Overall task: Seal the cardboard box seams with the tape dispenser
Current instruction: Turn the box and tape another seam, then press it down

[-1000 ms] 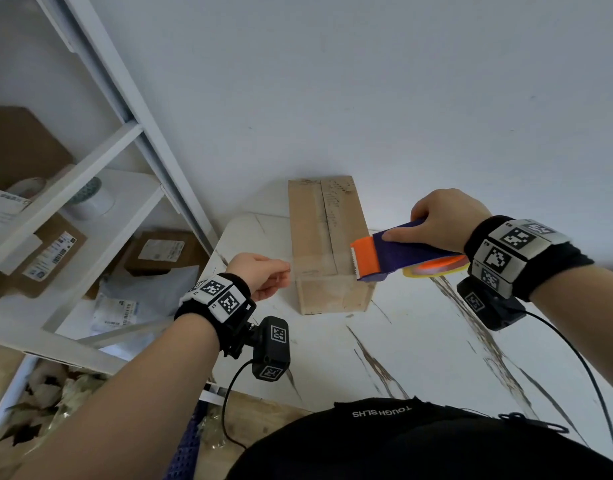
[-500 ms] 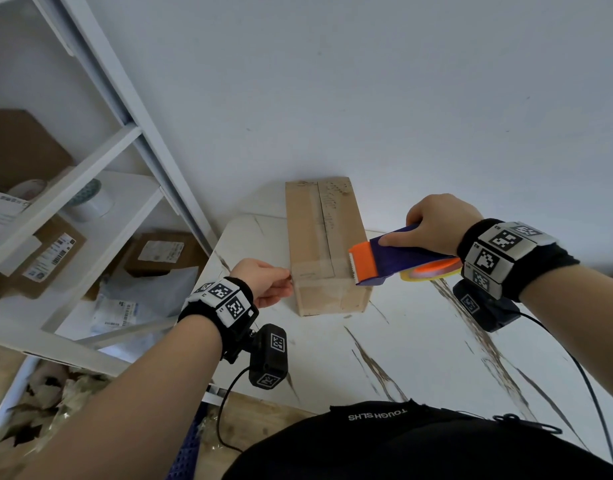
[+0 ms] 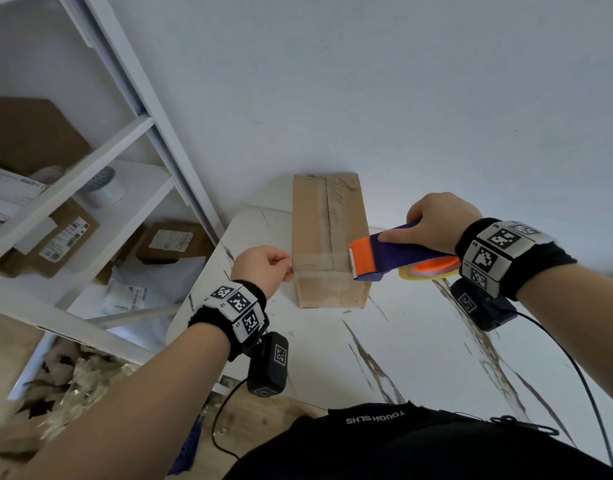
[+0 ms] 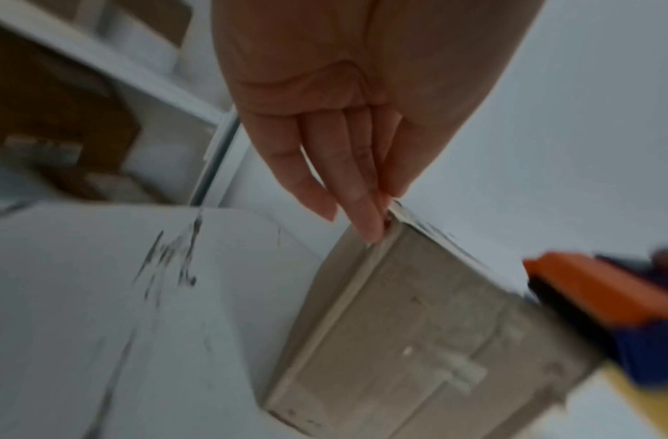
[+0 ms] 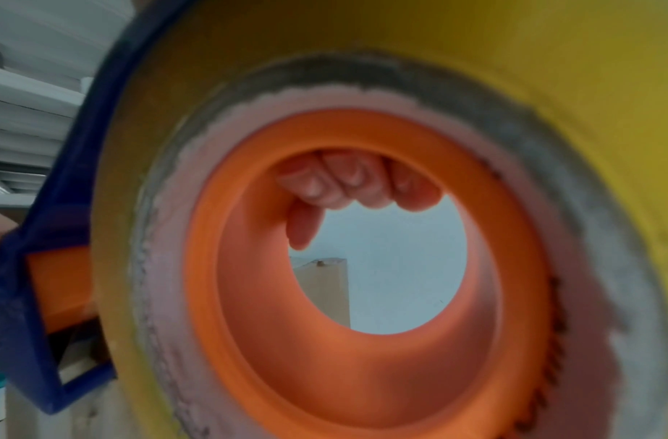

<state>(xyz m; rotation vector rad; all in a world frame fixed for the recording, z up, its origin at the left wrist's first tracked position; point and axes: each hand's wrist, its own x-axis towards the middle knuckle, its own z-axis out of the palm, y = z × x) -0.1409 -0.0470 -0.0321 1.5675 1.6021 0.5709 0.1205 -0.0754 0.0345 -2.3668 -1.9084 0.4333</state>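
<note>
A long cardboard box (image 3: 327,233) lies on the white table (image 3: 419,348), one short end toward me. My left hand (image 3: 287,269) pinches the end of a clear tape strip (image 3: 318,264) against the box's left top edge; in the left wrist view its fingertips (image 4: 373,230) touch that edge of the box (image 4: 418,341). My right hand (image 3: 436,220) grips the blue and orange tape dispenser (image 3: 384,258) at the box's right top edge, its toothed end on the box. The right wrist view is filled by the yellow tape roll (image 5: 550,74), with my curled fingers (image 5: 354,184) seen through its orange core.
The box's far end stands close to the white wall (image 3: 367,98). A white shelf unit (image 3: 73,188) at the left holds labelled parcels (image 3: 173,240) and a white tape roll (image 3: 104,188). The table's left edge runs just beside my left wrist.
My left hand carried the tape end from mid-air to the box's left top edge. The dispenser dropped slightly onto the right edge, so the strip now lies across the box.
</note>
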